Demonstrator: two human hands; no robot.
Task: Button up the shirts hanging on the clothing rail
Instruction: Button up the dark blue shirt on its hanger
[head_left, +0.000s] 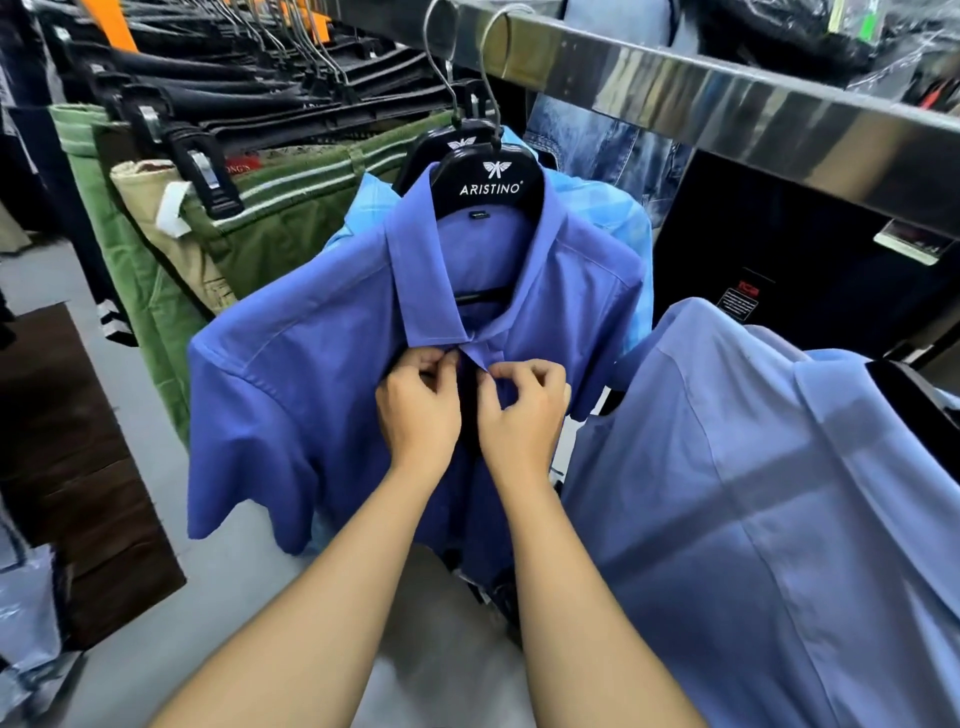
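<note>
Two hands, left hand (418, 410) and right hand (522, 415), pinch the placket edges of a blue shirt (311, 374) hanging from the rail (727, 98) (button hidden), so a tug could slide it off its hanger (488, 182).

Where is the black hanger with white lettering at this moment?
In the head view the black hanger sits upper centre, hooked over the steel rail, inside the collar of the blue shirt, above both hands.

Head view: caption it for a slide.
Both hands, left hand and right hand, pinch the blue shirt below its collar.
</note>
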